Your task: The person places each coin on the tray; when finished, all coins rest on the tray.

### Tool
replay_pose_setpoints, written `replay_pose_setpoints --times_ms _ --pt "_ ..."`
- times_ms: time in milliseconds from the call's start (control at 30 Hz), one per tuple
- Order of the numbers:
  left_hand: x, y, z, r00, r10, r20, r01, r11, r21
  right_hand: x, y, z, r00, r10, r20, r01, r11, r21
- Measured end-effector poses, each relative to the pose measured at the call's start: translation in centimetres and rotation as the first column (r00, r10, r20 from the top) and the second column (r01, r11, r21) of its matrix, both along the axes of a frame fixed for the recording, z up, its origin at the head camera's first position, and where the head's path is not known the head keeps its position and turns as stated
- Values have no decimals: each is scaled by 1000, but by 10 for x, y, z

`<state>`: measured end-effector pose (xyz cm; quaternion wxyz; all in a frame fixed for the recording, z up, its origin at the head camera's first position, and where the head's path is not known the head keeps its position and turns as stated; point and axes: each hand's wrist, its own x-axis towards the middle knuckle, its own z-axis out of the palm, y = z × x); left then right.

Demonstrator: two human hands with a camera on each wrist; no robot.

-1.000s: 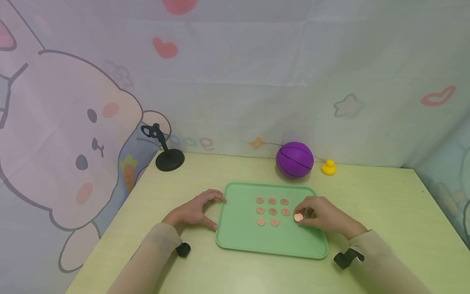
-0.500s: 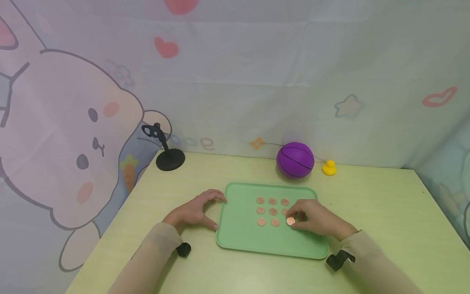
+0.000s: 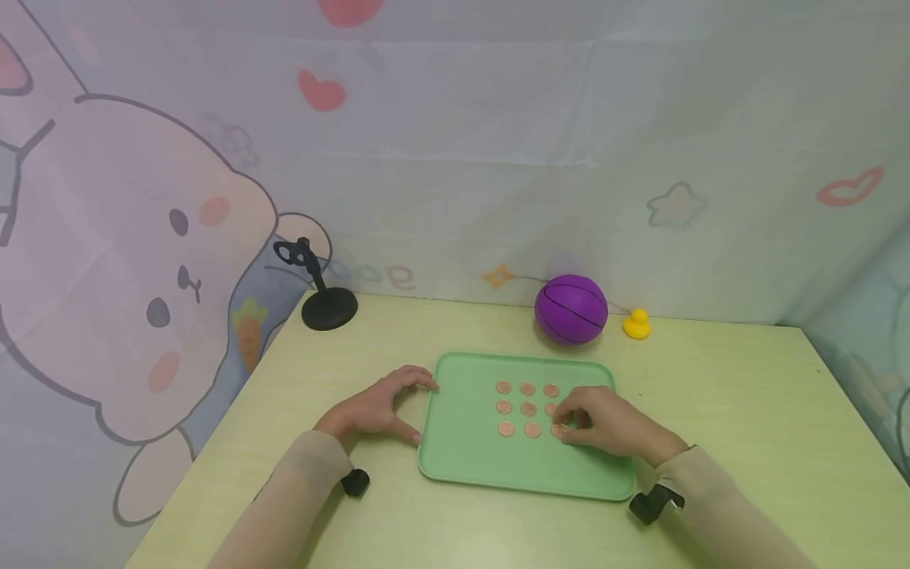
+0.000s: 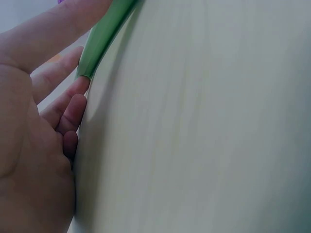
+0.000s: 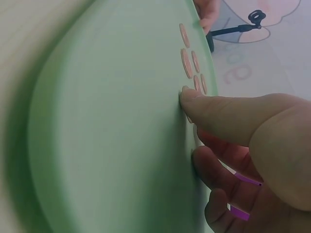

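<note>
A light green tray (image 3: 462, 450) lies on the table, bearing copper-coloured coins (image 3: 528, 408) set out in rows. At the right end of the near row, my right hand (image 3: 607, 423) has thumb and fingertips around a coin (image 3: 558, 431) that is down at the tray's surface. The fingers partly cover it and a neighbouring coin behind. In the right wrist view the thumb (image 5: 223, 111) presses at the tray beside the coins. My left hand (image 3: 373, 407) is spread at the tray's left edge, thumb and fingertips touching the rim; the left wrist view shows fingers (image 4: 58, 77) against that green edge.
Behind the tray sit a purple ball (image 3: 571, 310) with black lines and a small yellow rubber duck (image 3: 636, 325). A black stand (image 3: 329, 308) with a round base is at the table's back left corner. A printed cloth (image 3: 455, 158) hangs behind the table.
My right hand has moved left and slightly nearer, bringing the coin from beside the middle row down to the near row's right end. The left hand has stayed at the rim.
</note>
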<state>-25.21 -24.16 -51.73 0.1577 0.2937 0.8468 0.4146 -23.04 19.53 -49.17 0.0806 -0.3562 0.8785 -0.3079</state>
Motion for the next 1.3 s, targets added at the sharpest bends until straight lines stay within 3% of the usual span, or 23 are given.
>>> replay_pose_setpoints --times_ms 800,1300 --pt "0 0 -1 1000 -4 1 4 1000 4 -1 1 1 1000 -9 11 9 1000 4" --pt "-1 0 -1 1000 -11 -12 11 1000 6 -4 60 23 994 -102 -30 101 995 -13"
